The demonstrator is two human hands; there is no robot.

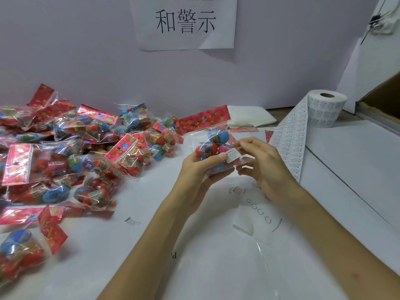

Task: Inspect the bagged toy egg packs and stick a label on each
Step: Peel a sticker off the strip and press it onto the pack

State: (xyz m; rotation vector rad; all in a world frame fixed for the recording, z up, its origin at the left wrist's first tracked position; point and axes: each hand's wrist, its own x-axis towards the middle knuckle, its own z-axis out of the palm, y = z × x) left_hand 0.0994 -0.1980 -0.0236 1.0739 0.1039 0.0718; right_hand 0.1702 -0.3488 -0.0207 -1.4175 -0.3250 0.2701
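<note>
L hand [194,169] grips bagged egg pack [214,144] above table [216,256], thumb on front. R hand [264,161], fingers curled, pinches warning label [232,156] on pack. Left: pile of packs [75,148]; right: label roll [324,109].

A heap of bagged egg packs [86,148] covers the left half of the bench [151,245], reaching back to the wall [65,50]. At centre, above the bench, a single pack [213,146] is gripped between the left hand [199,172], under and left of it, and the right hand [264,163], on its right. A label [232,155] lies on the pack's near face between them. A folded pad [249,116] lies behind the pack, by the wall. At right rear stands a label roll [326,108]; its strip [290,144] trails forward, passing just right of the right hand. A box [381,94] sits far right. A paper sign [184,22] hangs on the wall above centre.
</note>
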